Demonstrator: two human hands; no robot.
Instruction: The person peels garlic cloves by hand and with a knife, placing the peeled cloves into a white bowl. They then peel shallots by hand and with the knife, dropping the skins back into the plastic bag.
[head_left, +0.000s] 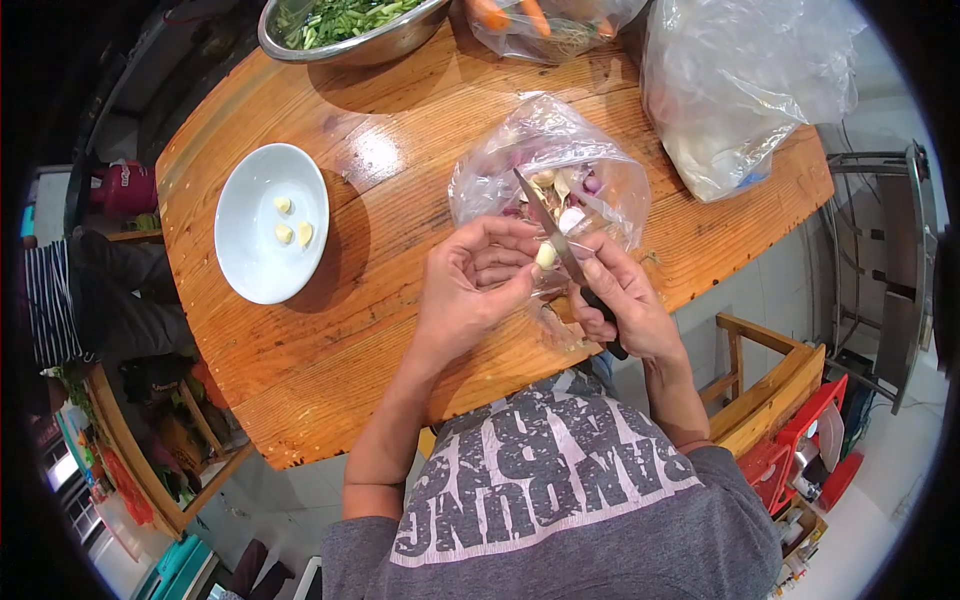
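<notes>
Over the near part of an open plastic bag (618, 180), my left hand (480, 275) pinches a pale peeled garlic clove (546, 255) between thumb and fingers. My right hand (625, 295) grips a knife (553, 225) by its black handle, the blade pointing up and to the left, close beside the clove. Inside the bag lie garlic, purple shallots (592, 184) and loose skins. Three peeled cloves (284, 233) sit apart in a white oval bowl (240, 270) on the left of the table.
The wooden table (400, 230) carries a metal basin (370, 48) of chopped greens at the top, a bag with carrots (535, 18) beside it and a large plastic bag (740, 100) at the upper right. A wooden stool (775, 390) stands beyond the right edge.
</notes>
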